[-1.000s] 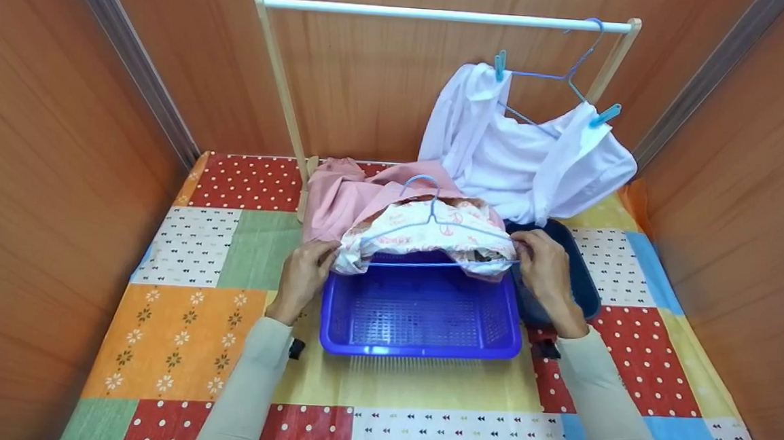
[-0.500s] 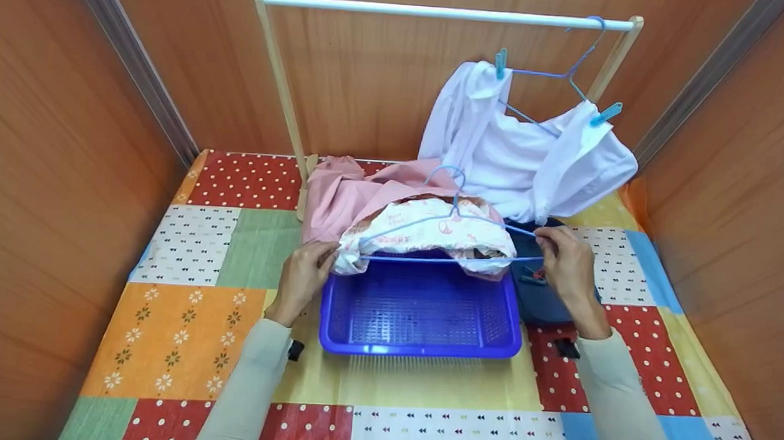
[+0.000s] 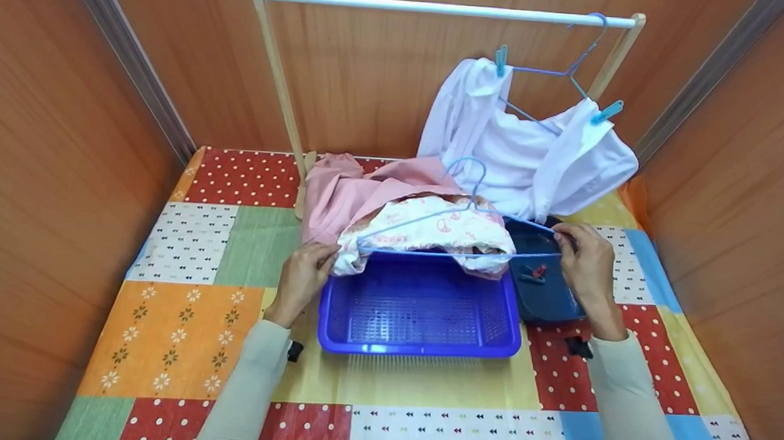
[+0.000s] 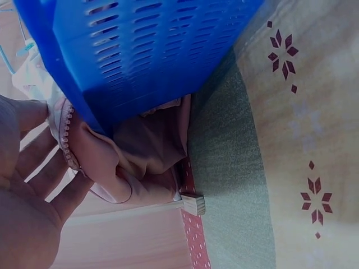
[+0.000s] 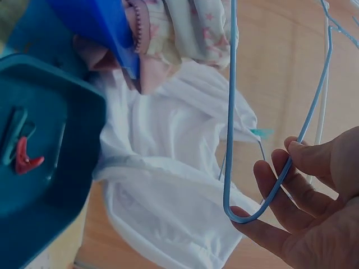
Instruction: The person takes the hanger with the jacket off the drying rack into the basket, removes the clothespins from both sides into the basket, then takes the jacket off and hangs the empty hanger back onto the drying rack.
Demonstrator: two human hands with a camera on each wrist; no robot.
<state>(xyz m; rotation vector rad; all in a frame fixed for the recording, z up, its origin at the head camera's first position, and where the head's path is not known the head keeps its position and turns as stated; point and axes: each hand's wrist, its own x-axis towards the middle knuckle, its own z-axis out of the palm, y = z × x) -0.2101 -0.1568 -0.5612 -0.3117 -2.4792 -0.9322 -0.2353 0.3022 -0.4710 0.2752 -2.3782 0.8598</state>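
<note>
A pink jacket [image 3: 349, 200] with a white patterned lining is draped over the back of a blue plastic basket [image 3: 418, 350]. At its left corner my left hand [image 3: 301, 279] pinches the fabric; the jacket's zipper edge [image 4: 68, 131] runs by the fingers in the left wrist view. A thin blue wire hanger [image 3: 431, 254] lies across the lining, hook pointing to the back. My right hand [image 3: 587, 262] holds the hanger's right end, which sticks out past the jacket. In the right wrist view, the thumb and fingers are around the bent wire [image 5: 229, 140].
Behind stands a rack with a white rail [image 3: 446, 8]. A white garment [image 3: 525, 160] hangs there on another hanger, held by teal clothespins [image 3: 607, 113]. A dark tray [image 3: 550, 308] with red and teal clothespins [image 3: 533, 276] sits right of the basket. Wooden panels enclose the sides.
My right hand has moved to the right, drawing the hanger with it, so its right end now reaches beyond the jacket over the tray. My left hand has stayed at the jacket's left corner.
</note>
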